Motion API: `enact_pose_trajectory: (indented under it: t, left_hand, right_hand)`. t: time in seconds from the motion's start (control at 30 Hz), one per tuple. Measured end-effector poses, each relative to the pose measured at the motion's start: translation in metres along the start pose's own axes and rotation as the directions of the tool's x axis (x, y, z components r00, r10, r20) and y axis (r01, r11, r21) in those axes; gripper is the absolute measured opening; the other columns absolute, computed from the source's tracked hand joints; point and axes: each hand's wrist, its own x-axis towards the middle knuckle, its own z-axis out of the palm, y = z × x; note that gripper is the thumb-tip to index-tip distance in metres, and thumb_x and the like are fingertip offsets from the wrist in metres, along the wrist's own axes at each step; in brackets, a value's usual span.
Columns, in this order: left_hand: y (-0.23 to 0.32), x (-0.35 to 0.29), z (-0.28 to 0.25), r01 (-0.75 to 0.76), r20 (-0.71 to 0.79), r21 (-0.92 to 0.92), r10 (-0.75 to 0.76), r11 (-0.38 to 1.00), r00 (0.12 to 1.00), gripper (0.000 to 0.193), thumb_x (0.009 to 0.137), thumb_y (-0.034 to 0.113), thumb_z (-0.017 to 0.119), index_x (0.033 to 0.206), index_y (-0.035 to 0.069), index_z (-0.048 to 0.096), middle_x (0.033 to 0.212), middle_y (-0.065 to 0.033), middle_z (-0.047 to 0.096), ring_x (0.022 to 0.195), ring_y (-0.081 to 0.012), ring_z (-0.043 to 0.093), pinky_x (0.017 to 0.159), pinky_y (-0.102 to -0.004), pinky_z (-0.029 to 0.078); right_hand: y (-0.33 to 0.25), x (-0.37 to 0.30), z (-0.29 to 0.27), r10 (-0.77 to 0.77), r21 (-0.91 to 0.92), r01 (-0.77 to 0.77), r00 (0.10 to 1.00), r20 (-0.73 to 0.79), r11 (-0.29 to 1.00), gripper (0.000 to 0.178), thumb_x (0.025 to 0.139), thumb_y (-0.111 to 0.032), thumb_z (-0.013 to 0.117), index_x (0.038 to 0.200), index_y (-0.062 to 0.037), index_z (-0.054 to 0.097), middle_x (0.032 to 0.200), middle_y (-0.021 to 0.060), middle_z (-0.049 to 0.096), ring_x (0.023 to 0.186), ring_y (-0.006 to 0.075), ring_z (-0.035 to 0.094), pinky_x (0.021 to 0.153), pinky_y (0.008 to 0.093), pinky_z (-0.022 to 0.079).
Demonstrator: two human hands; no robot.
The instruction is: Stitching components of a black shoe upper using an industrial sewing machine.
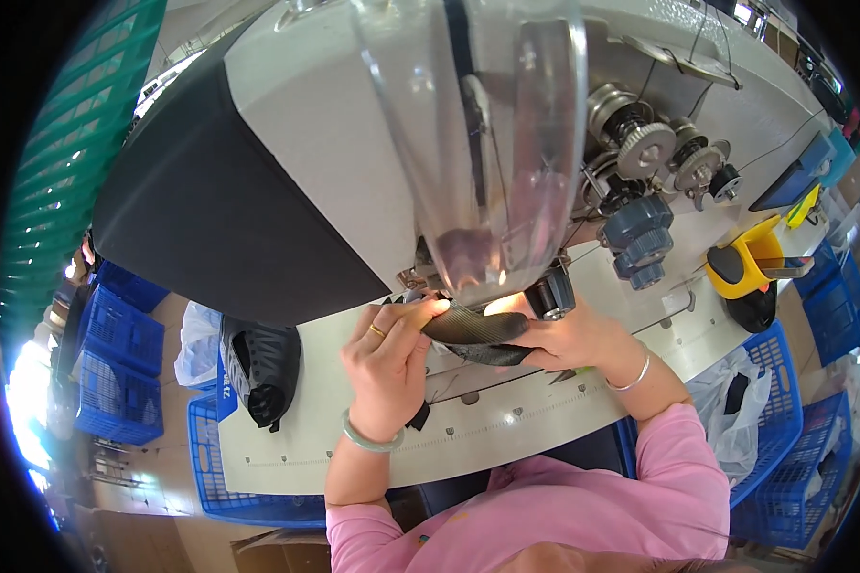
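Observation:
A dark mesh shoe upper [478, 328] is held under the head of a sewing machine [320, 124], beside a small lit spot. My left hand [387, 353] pinches its left edge between thumb and fingers, close to the needle area. On the other side my right hand [578, 334] grips the upper's right end, with the fingertips partly hidden behind the material and the machine parts. A clear plastic guard [487, 162] hangs in front and blocks the needle from sight. Another black shoe upper [261, 371] lies on the white table [325, 444], left of my left hand.
Metal thread tension dials [645, 143] and a grey knob [637, 244] jut out right of the guard. Further right, a yellow holder [747, 260] stands on the table. Blue crates [119, 396] are stacked at left; another blue crate [779, 382] with plastic bags sits at right.

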Motion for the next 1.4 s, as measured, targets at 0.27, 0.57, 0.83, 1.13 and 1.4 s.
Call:
enact_pose_trajectory:
  t: [0.27,0.57,0.83,1.13,1.4]
  left_hand:
    - [0.001,-0.001,0.0,-0.263,0.05,0.245,0.259,0.933,0.965,0.027,0.068,0.0,0.069,0.094,0.006,0.072,0.096,-0.0054,0.067,0.095,-0.0241,0.068,0.075,-0.0327,0.059]
    - [0.007,-0.001,-0.003,-0.278,0.086,0.231,0.265,0.932,0.96,0.033,0.065,-0.003,0.072,0.097,0.003,0.072,0.099,-0.0082,0.068,0.092,-0.0271,0.069,0.075,-0.0346,0.059]
    - [0.009,0.001,-0.004,-0.281,0.096,0.238,0.266,0.93,0.959,0.033,0.064,-0.004,0.071,0.097,0.002,0.071,0.098,-0.0082,0.068,0.092,-0.0268,0.068,0.075,-0.0342,0.059]
    - [0.007,0.003,-0.005,-0.331,0.142,0.267,0.303,0.905,0.942,0.025,0.071,0.003,0.067,0.096,-0.001,0.068,0.101,-0.0104,0.065,0.095,-0.0272,0.066,0.075,-0.0341,0.059]
    - [0.011,0.004,-0.002,-0.281,0.095,0.307,0.264,0.909,0.96,0.03,0.066,0.0,0.068,0.095,0.003,0.07,0.096,-0.0074,0.067,0.094,-0.026,0.068,0.075,-0.0339,0.058]
  right_hand:
    - [0.001,-0.001,-0.014,0.059,0.034,-0.061,0.996,0.071,0.998,0.05,0.059,-0.007,0.076,0.108,-0.0159,0.073,0.106,0.003,0.059,0.092,0.0253,0.06,0.075,0.0378,0.05]
    - [-0.005,0.002,-0.012,0.096,-0.058,-0.093,0.994,0.046,0.994,0.052,0.057,-0.009,0.076,0.108,-0.0174,0.07,0.104,0.0097,0.055,0.093,0.0253,0.061,0.069,0.0365,0.051]
    - [-0.003,-0.002,-0.006,0.12,-0.057,-0.119,0.992,0.03,0.991,0.052,0.058,-0.01,0.077,0.109,-0.0184,0.071,0.101,0.01,0.054,0.093,0.0267,0.062,0.067,0.0343,0.052]
    - [0.003,0.002,-0.004,0.08,-0.021,-0.081,0.996,-0.04,0.997,0.044,0.058,-0.013,0.081,0.101,-0.0159,0.074,0.093,0.0088,0.055,0.093,0.0321,0.061,0.075,0.0375,0.05]
    - [-0.003,0.003,-0.002,0.123,0.015,-0.122,0.992,-0.035,0.992,0.045,0.06,-0.009,0.08,0.104,-0.0131,0.071,0.097,0.0091,0.06,0.092,0.0316,0.062,0.078,0.0396,0.051]
